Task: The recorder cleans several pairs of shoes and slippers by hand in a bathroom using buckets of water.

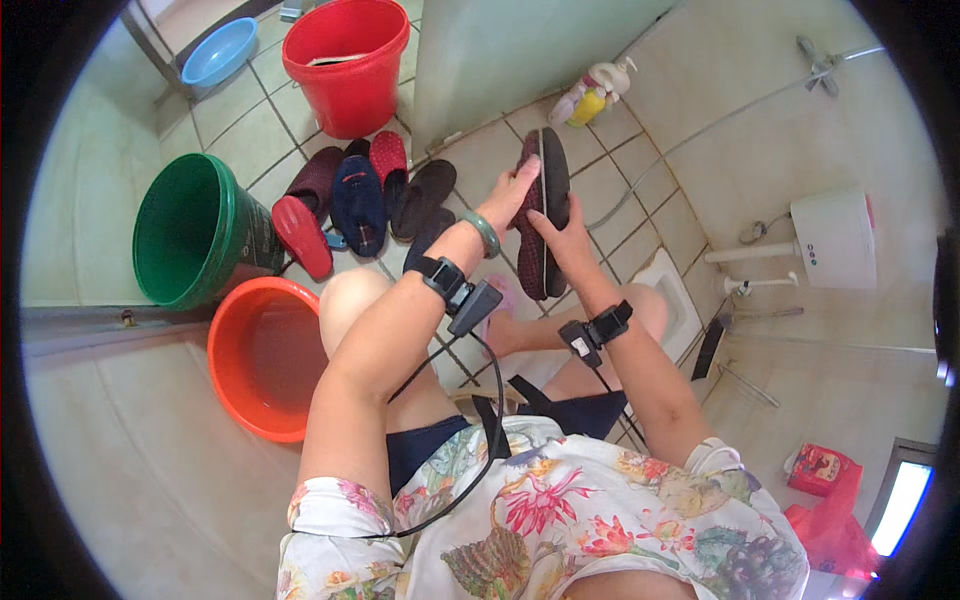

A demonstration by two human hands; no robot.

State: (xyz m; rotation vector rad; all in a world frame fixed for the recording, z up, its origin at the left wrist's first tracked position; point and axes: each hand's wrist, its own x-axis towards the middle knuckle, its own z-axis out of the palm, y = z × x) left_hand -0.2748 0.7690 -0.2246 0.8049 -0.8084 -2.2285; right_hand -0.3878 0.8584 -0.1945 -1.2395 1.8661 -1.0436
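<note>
Both of my hands are on one slipper point(532, 262), which is tipped on its side with the dark sole facing right and a dark red dotted upper facing left. Around its upper part my left hand point(512, 190) is closed, the thumb on the pale rim. Lower down, my right hand point(566, 238) grips the sole side with its thumb across the slipper. More slippers lie on the tiles to the left: a navy one point(358, 205), a red one point(302, 238), a red dotted one point(389, 157) and dark ones point(424, 198).
At the left stand a green bucket point(180, 230), an orange tub point(232, 350) with murky water and a red bucket point(345, 85). A blue basin point(220, 52) sits farther back. Bottles point(596, 92) stand by the wall. A white squat toilet point(668, 290) lies at right, below a cistern point(835, 240).
</note>
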